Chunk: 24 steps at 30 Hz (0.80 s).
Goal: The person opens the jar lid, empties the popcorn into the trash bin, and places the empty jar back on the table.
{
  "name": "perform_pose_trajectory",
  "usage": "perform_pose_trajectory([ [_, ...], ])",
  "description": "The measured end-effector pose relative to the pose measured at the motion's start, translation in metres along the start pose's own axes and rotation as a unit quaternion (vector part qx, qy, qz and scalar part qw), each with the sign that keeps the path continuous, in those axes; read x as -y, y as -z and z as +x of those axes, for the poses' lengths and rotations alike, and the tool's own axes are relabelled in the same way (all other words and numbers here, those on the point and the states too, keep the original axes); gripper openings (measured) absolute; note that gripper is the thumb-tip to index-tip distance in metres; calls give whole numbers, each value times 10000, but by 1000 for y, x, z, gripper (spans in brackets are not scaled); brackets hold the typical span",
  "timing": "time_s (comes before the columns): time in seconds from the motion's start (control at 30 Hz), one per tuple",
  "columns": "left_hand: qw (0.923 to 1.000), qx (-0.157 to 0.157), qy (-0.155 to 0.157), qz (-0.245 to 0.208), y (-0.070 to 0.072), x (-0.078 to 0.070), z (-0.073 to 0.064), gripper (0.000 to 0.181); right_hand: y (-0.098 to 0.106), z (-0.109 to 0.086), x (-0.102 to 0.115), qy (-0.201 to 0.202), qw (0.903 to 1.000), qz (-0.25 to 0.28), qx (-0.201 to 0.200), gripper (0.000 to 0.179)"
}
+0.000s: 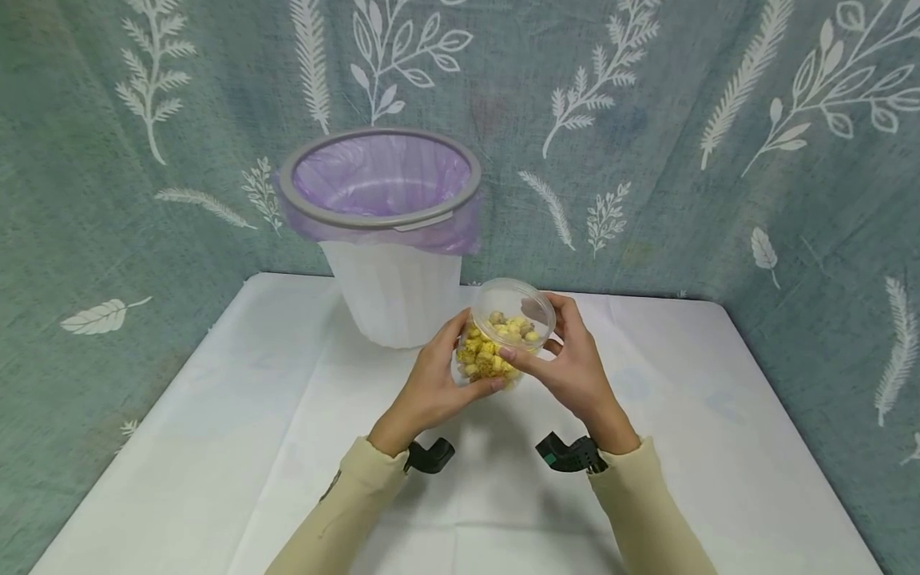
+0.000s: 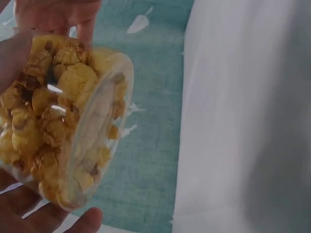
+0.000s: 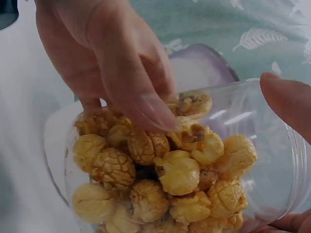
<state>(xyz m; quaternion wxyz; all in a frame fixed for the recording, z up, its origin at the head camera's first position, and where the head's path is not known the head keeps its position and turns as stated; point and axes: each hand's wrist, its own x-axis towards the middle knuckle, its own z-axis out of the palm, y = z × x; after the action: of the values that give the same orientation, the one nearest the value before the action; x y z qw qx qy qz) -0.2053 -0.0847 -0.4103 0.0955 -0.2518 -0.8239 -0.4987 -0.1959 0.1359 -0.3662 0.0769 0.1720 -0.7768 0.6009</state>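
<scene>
Above the table, both hands hold a clear plastic jar (image 1: pixel 483 358) partly filled with yellow caramel popcorn (image 3: pixel 165 174). It tilts, with its clear round top facing up and toward the camera in the head view; I cannot tell whether a lid covers it. My left hand (image 1: pixel 434 387) grips the lower body, its thumb across the near side. The right hand (image 1: pixel 575 371) curls around the upper part by the rim, thumb in front and fingers behind. In the left wrist view, the jar's base (image 2: pixel 99 131) faces right. The jar hides some fingertips.
Behind the jar, to the left, stands a white waste bin (image 1: pixel 395 287) with a grey rim ring and a purple liner bag (image 1: pixel 388 180). A white cloth (image 1: pixel 287 479) covers the table. Green leaf-patterned fabric (image 1: pixel 503 96) hangs around its back and sides.
</scene>
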Motion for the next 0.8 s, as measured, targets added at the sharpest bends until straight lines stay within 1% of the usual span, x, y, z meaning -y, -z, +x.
perform_pose_trajectory([
  [0.13,9997,-55,-76,-232,-2,-3,4,104,0,0,3,62,9999,80,72,82],
  [0.3,9990,-131,-203,-385,-5,-5,8,102,2,-2,3,86,9995,251,158,82],
  [0.47,9986,-265,-278,-377,-8,-5,9,102,0,-1,0,162,9985,451,251,85],
  [0.57,9983,-353,-320,-335,-10,-7,10,102,-3,-1,-1,233,9981,558,85,88],
  [0.7,9980,-391,-378,-329,-11,-10,12,101,-5,-1,-1,394,9959,795,-191,90],
  [0.8,9980,-385,-386,-333,-10,-11,14,100,-4,0,-2,489,9939,959,-250,90],
])
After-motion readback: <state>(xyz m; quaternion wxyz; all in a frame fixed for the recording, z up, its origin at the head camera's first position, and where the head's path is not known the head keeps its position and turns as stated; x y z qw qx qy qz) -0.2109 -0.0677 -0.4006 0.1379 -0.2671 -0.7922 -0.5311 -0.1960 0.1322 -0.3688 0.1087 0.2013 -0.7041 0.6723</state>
